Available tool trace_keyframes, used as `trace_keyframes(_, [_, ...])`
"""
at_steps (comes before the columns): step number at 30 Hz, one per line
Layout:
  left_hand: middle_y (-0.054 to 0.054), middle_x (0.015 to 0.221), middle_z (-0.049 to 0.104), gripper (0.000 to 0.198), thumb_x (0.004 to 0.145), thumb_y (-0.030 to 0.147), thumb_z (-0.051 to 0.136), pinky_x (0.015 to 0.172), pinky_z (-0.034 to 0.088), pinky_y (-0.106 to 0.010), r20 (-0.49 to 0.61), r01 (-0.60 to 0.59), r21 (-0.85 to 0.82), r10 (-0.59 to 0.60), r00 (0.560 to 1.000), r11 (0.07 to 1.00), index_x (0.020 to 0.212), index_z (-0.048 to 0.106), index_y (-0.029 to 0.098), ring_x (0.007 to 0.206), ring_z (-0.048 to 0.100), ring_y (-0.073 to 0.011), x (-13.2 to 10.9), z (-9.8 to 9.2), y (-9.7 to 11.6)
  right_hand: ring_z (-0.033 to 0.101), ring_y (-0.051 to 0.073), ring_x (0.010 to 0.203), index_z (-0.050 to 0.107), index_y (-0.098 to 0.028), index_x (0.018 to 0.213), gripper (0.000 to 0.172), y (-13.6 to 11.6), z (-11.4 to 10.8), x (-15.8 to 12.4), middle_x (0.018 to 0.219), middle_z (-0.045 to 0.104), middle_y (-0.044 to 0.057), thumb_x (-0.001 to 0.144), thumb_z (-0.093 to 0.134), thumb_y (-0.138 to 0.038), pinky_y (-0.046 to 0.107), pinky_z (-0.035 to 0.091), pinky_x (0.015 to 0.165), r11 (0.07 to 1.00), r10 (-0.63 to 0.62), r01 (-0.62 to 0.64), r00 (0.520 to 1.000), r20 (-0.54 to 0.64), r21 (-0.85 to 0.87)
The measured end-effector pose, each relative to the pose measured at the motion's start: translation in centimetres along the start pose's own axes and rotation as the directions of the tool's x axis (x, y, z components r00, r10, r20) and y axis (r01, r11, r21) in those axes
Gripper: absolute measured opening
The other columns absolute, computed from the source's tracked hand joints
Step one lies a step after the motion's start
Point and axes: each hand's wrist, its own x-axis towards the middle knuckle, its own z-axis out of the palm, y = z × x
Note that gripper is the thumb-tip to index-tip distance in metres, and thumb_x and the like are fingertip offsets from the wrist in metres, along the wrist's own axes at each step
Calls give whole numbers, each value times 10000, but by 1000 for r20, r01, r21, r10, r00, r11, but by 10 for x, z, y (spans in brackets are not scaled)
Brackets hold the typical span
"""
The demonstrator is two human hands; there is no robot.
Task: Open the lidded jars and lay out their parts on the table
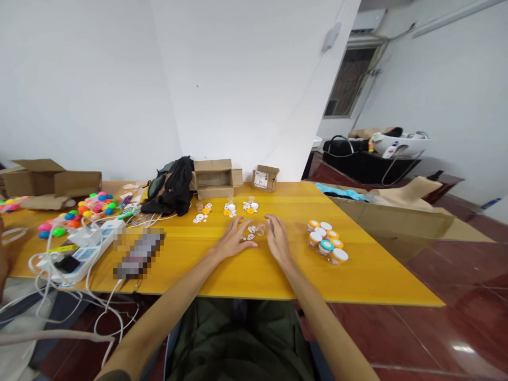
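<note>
My left hand (pixel 234 239) rests at the table's middle with thumb and fingers apart, holding nothing. Facing it, my right hand (pixel 277 238) is open too, its fingers stretched forward. Between them lie several small white pieces with dark holes or spots (pixel 252 229) and a small clear cup (pixel 261 229), close to the right fingers. Farther back are three small groups, each with white pieces, an orange-yellow ring or lid (pixel 206 210) and a clear cup (pixel 199 207). On the right stands a cluster of small clear jars with white, orange and teal lids (pixel 326 245).
Open cardboard boxes (pixel 214 180) and a black bag (pixel 174 185) line the wall side. At left are colourful balls (pixel 97 205), a power strip (pixel 91 248) with white cables and a blurred-out phone (pixel 141 254). A large carton (pixel 389 222) stands beyond the right table edge.
</note>
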Motion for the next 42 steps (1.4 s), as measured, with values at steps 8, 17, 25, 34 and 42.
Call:
trace_keyframes(8, [-62,1262,513,656,725,468,820,1097,438,-448,-16,-17,-32,17,1000,999,1308,546,341,1240,520,-282,28,23,7,629,245,974,675,-203,927,501,-1,-5,9,966,722,97,955,339,-573,394,465,905,955,258,-213,941,-217,207])
trace_keyframes(17, [-45,1026,531,220,851,427,699,1004,484,-403,7,-28,-37,29,1000,999,963,623,255,1067,526,-241,62,48,18,637,254,991,683,-188,891,482,-6,-15,14,931,738,98,912,397,-574,392,449,915,904,374,-255,861,-346,345])
trace_keyframes(25, [-55,1050,539,124,863,303,674,992,481,-406,13,-19,-47,20,1000,999,935,593,243,1088,504,-248,107,74,22,641,238,930,668,-192,869,478,-12,-23,7,895,731,82,901,415,-596,368,457,882,887,387,-247,858,-337,390])
trace_keyframes(34, [-69,1025,569,107,845,270,690,1004,444,-396,-71,119,4,-118,990,993,863,598,220,1063,541,-254,166,91,21,648,257,934,720,-190,895,503,-16,-46,-32,917,754,80,868,491,-638,355,482,846,854,417,-373,908,-48,363])
trace_keyframes(42, [-74,1094,643,308,713,320,816,1056,411,-397,-132,174,-177,-199,971,969,957,655,224,1148,570,-276,185,91,13,640,264,970,726,-207,913,446,-2,-40,-40,950,738,91,903,454,-561,369,493,878,900,351,-361,933,84,246])
